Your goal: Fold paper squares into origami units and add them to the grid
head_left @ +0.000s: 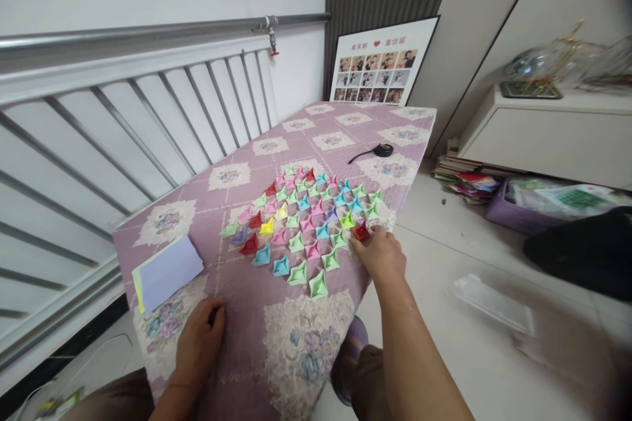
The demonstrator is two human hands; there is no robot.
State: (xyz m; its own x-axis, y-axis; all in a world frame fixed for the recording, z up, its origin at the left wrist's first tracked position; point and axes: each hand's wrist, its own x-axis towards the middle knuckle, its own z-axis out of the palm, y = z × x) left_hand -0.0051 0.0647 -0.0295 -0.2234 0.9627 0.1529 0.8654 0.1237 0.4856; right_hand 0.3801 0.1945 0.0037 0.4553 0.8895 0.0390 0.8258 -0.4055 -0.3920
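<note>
Many small folded paper boats (307, 223) in green, pink, blue, red, yellow and purple stand in a diamond of rows on the cloth. My right hand (384, 255) is at the right edge of this pattern, with thumb and fingertips closed on a dark red paper boat (361, 231). A bright green one (347, 220) is just beside it. My left hand (200, 337) rests on the cloth near the front left, fingers curled in, with nothing seen in it. Beyond it lies a stack of purple and yellow paper sheets (170, 272).
A mauve floral cloth (241, 348) covers the table. On its far right part lies a black tape measure (384, 150). A white radiator (197, 105) runs along the left side. A photo board (378, 66) leans behind. Papers and a purple bin (513, 207) are on the floor at right.
</note>
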